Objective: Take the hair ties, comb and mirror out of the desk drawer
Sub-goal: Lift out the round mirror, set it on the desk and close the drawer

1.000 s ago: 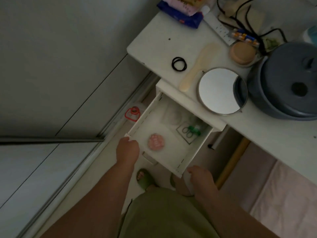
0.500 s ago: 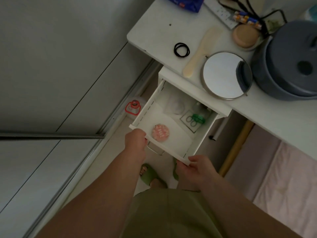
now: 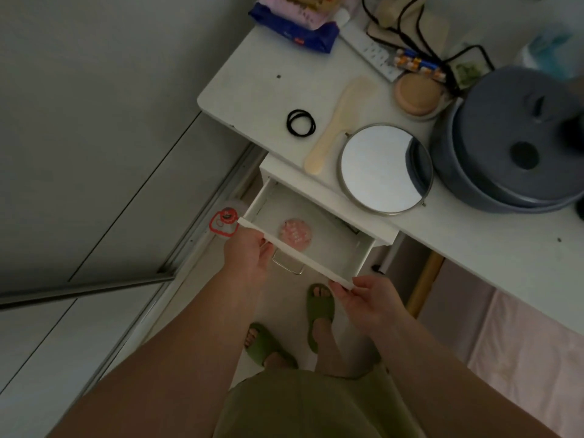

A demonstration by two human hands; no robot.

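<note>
On the white desk [image 3: 252, 67] lie black hair ties [image 3: 301, 122], a cream comb [image 3: 339, 121] and a round mirror [image 3: 385, 168], side by side near the front edge. Below them the white drawer [image 3: 335, 248] stands partly open, with a pink round thing [image 3: 295, 232] on its floor. My left hand [image 3: 248, 252] grips the left end of the drawer front. My right hand [image 3: 363, 298] grips its right corner. A metal handle [image 3: 288, 264] hangs under the front between my hands.
A big grey lidded pot [image 3: 518, 143] stands right of the mirror. Behind are a tan round case [image 3: 417, 94], a power strip [image 3: 369, 50] with black cables and a blue packet [image 3: 300, 25]. A red-marked container [image 3: 225, 218] sits on the floor left of the drawer.
The drawer has slid inward under the desk, hiding the scissors and the back of its floor. Both hands moved forward with the drawer front.
</note>
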